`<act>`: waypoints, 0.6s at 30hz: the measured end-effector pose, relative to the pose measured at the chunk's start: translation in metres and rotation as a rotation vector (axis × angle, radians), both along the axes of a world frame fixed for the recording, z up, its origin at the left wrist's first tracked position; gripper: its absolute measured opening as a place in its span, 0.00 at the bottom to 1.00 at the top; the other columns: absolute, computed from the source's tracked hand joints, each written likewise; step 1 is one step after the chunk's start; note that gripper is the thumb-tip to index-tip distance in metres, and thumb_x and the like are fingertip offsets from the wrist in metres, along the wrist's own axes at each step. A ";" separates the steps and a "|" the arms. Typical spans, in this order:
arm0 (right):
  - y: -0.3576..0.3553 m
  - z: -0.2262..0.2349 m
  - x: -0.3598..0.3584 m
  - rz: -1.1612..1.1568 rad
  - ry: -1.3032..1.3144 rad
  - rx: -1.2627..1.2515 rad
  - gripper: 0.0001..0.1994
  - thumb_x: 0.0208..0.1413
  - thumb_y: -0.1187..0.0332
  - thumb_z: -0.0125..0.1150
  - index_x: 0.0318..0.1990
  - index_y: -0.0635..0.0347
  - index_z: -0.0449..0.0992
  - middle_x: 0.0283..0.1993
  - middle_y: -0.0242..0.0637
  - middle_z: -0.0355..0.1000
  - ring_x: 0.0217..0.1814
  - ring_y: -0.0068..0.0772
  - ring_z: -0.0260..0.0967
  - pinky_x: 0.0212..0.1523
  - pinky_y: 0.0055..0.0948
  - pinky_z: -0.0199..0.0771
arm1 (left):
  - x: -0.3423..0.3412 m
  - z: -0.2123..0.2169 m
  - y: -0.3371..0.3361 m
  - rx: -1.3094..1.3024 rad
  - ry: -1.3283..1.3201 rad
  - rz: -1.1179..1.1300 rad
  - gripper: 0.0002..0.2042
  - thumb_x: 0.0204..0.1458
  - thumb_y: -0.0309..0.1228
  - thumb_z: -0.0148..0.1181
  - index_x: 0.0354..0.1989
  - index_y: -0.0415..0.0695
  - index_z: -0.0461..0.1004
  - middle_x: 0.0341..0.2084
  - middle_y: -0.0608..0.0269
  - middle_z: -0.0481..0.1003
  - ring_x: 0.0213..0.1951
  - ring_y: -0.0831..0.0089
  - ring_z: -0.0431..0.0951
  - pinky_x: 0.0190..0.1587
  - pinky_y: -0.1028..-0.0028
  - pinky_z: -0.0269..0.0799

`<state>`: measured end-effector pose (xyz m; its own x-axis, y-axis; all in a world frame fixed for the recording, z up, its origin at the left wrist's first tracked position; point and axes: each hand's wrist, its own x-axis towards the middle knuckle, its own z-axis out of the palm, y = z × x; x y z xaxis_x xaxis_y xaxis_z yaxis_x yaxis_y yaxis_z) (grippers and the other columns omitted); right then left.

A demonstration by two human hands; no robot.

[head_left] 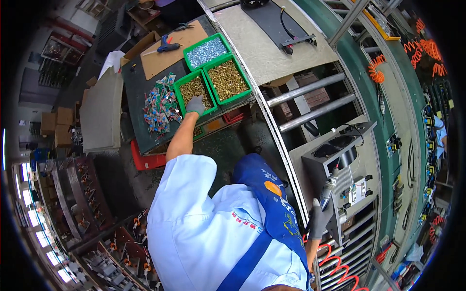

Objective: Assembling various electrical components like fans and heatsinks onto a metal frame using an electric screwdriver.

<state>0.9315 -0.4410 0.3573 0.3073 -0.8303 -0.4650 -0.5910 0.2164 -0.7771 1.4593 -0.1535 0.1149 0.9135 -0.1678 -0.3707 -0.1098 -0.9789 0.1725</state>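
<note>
My left hand [195,105], in a grey glove, reaches into the near end of a green tray [178,95] of small brass-coloured parts [190,90]. Its fingers look bunched together among the parts; what lies between them is too small to make out. Off to the right, my gloved right hand [319,219] is closed round a silver-grey power screwdriver [329,186], its bit pointing away from me. The tool is beside a grey metal housing [343,167] with a round black opening, on the roller line.
Another green tray [250,89] holds brass-coloured parts; a third [224,40] holds silvery pieces. Small packets [161,107] are heaped left of them. A blue tool [168,47] lies on cardboard [150,65]. Metal rollers [318,116] and a red coiled hose [335,259] are on the right.
</note>
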 end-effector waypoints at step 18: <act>0.070 -0.023 0.046 0.024 0.020 -0.079 0.20 0.46 0.69 0.67 0.47 0.66 0.72 0.31 0.31 0.68 0.31 0.21 0.62 0.35 0.26 0.66 | 0.013 0.003 -0.005 -0.098 -0.102 -0.138 0.14 0.53 0.38 0.57 0.42 0.41 0.73 0.34 0.46 0.78 0.41 0.48 0.78 0.45 0.53 0.73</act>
<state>0.9770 -0.3712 0.3343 0.3186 -0.8574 -0.4042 -0.6109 0.1403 -0.7792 1.4726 -0.1583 0.1183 0.9114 -0.3246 -0.2530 -0.2635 -0.9325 0.2471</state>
